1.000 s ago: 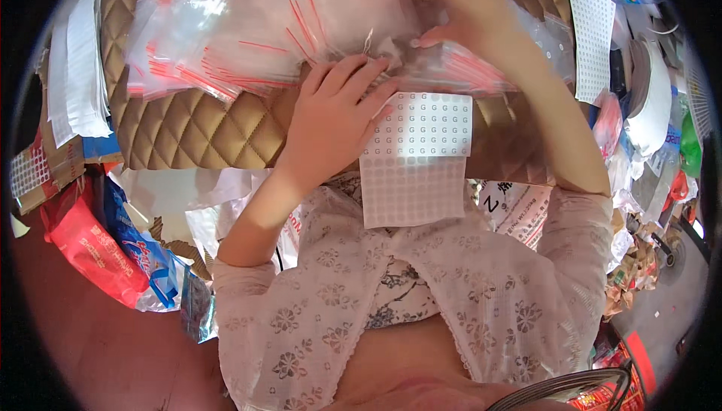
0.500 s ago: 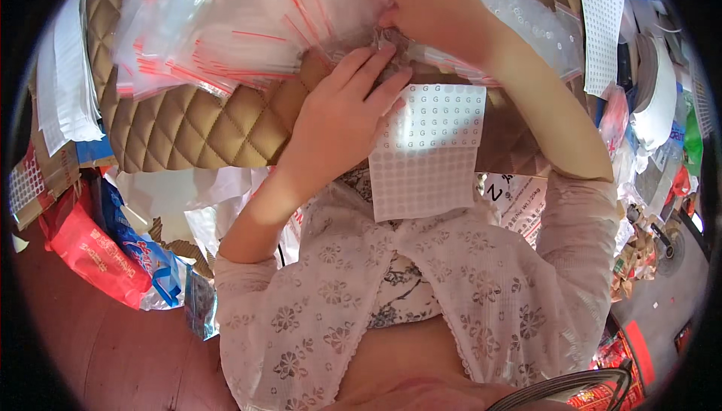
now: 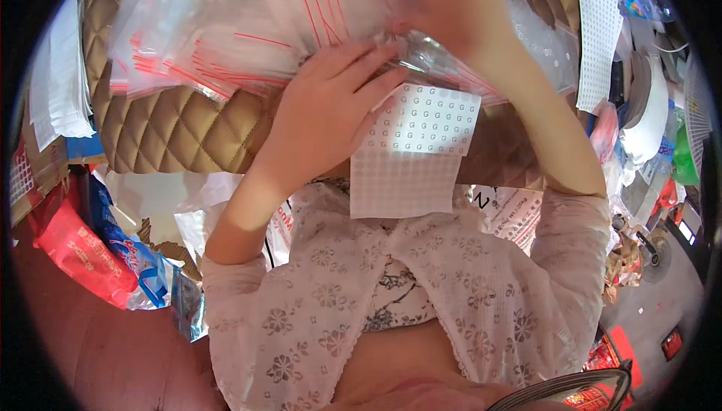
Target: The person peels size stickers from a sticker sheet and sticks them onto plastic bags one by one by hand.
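Observation:
My left hand point(image 3: 323, 110) lies low over the near edge of the cushioned surface, its fingers stretched out and slightly apart. Its fingertips touch a small clear plastic bag point(image 3: 425, 54), and its thumb is hidden. Beside that hand, a white sheet of round letter stickers point(image 3: 432, 118) hangs over the edge; its lower part is bare of letters. Further up and to the right is my right hand point(image 3: 455, 12), blurred, above the clear bag. Whether its fingers hold anything is not clear. A heap of clear zip bags with red strips point(image 3: 248, 35) spreads to the left of both hands.
Brown quilted padding point(image 3: 192, 129) covers the work surface. More clear bags with small white rounds point(image 3: 545, 42) lie to the right, near another sticker sheet point(image 3: 598, 42). White paper point(image 3: 64, 72) stands at the left. Red and blue packages point(image 3: 86, 249) lie lower left.
My right hand has shifted right and slightly down. The dark crumpled plastic at my left fingertips now shows as a smoother clear bag. The sticker sheet has slid a little left.

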### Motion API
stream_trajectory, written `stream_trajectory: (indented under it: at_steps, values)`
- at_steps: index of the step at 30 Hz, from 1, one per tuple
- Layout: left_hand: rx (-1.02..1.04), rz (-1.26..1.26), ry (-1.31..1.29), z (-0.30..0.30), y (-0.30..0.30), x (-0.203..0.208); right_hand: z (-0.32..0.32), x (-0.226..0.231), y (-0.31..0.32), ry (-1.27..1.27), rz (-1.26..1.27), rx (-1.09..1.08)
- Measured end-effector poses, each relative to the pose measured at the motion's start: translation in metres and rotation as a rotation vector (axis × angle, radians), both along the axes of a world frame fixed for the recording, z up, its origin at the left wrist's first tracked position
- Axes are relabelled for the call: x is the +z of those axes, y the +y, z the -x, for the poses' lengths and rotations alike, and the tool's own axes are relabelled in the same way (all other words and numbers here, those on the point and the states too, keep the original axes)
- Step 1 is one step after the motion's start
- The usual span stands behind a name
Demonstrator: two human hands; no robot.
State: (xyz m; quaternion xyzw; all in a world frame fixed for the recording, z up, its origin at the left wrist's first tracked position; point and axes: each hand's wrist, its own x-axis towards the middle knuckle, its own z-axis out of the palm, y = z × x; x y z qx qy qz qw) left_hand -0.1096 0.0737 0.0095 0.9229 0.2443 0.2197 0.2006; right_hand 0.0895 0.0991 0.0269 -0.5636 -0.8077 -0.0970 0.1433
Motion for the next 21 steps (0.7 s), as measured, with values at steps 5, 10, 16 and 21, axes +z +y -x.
stream_trajectory:
  at_steps: [5,10,16,21]
  values:
    - [0.013,-0.034,0.047,-0.002,0.001,-0.009,-0.022,0.024,-0.001,0.192,0.359,0.030]
    - [-0.013,-0.048,0.028,-0.006,-0.009,-0.013,0.002,0.021,-0.001,0.361,0.714,-0.048]
    - [0.097,0.632,-0.175,0.005,-0.022,0.011,-0.019,0.014,-0.027,0.165,0.388,-0.119]
    - [0.256,1.174,-0.450,-0.005,-0.037,0.016,0.002,0.025,-0.078,0.772,0.568,0.182]
